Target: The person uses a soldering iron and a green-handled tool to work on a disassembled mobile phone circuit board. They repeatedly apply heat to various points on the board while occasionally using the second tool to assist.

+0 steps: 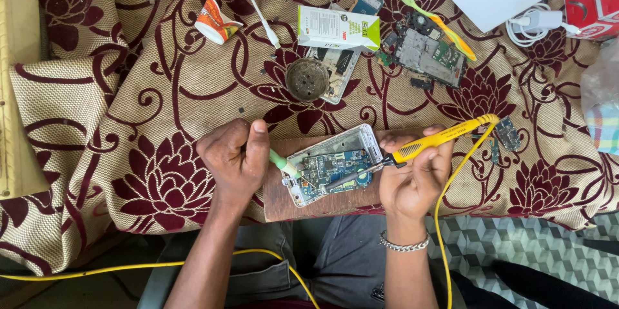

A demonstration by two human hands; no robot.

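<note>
An opened phone body [332, 164] with a bare blue circuit board lies on a small wooden board [284, 199] at the table's front edge. My right hand [412, 177] grips a yellow soldering iron [438, 138], whose dark tip rests on the circuit board. A yellow cord [445, 219] runs from the iron down past my wrist. My left hand [235, 154] holds a green-handled tool [284, 164] against the phone's left end.
The patterned maroon and beige cloth [161, 90] carries a round tin [307, 79], a white and green box [338, 28], a loose circuit board [425, 54], a green and yellow toothbrush [438, 22], a crumpled paper cup [216, 22], white cables [258, 6] and a white charger [538, 22].
</note>
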